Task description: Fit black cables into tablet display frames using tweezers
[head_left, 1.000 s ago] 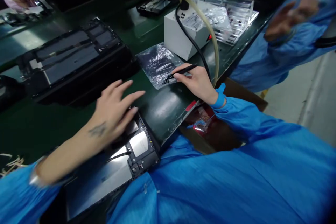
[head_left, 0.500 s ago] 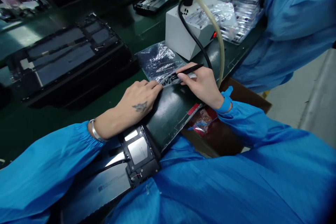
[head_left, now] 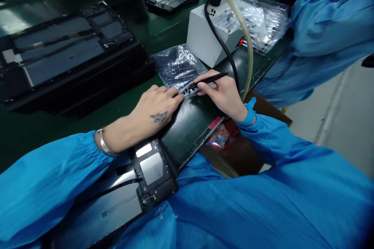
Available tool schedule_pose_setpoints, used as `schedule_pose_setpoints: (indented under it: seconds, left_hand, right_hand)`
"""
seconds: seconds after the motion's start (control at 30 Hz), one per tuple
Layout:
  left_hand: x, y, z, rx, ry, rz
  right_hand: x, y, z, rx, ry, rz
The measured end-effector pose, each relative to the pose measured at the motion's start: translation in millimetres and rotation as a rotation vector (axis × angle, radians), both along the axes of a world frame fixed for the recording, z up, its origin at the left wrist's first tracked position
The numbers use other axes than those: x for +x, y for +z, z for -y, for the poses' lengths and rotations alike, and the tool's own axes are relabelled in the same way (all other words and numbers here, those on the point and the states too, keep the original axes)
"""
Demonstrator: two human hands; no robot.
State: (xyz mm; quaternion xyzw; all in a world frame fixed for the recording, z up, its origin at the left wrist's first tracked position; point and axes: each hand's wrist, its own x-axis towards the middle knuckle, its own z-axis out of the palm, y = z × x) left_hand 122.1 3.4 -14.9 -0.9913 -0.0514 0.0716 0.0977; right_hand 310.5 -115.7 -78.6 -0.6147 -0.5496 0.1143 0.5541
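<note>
Showing 2 hands at the near edge of a green counter (head_left: 35, 132). The right hand (head_left: 223, 93) is closed in a pen-style pinch on a thin black pen (head_left: 209, 79), whose tip rests among small black parts (head_left: 188, 89) lying on the near edge of a clear bag (head_left: 175, 66). The left hand (head_left: 156, 111), fingers loosely curled and gripping nothing, presses its fingertips (head_left: 178, 97) on the bag's near edge just beside the parts. An open device (head_left: 152, 171) lies on the counter under the left forearm. Beyond the bag stands a white box (head_left: 201, 42) with a black cable (head_left: 222, 50) and a pale tube (head_left: 244, 35); clear trays (head_left: 271, 23) lie behind it. A second device (head_left: 67, 54) lies at far left. A co-worker's blue sleeve (head_left: 327, 27) occupies the upper right.
</note>
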Motion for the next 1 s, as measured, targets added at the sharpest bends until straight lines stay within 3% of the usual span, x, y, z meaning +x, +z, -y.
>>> schedule_pose_setpoints:
  seconds: [0.4, 0.57, 0.7, 0.83, 0.9, 1.0]
  left_hand:
    - [2, -0.8, 2, 0.007, -0.003, 0.012]
    - [1, 1.3, -5, 0.017, -0.033, -0.016]
    - [6, 19.0, -16, -0.046, -0.126, -0.059]
    - [51, 45.0, -3, 0.019, -0.162, 0.054]
    - [90, 48.0, 19, -0.151, -0.213, 0.188]
    - [155, 33.8, 71, -0.733, -0.294, 0.274]
  right_hand:
    - [0, 1.3, 1, -0.047, 0.017, 0.120]
    - [1, 6.7, 7, 0.015, -0.030, -0.030]
    - [3, 17.2, 24, 0.114, -0.048, -0.339]
    - [9, 25.6, 68, 0.254, -0.118, -0.475]
    - [14, 24.1, 100, 0.367, -0.205, -0.386]
    - [25, 13.8, 150, 0.513, -0.470, -0.069]
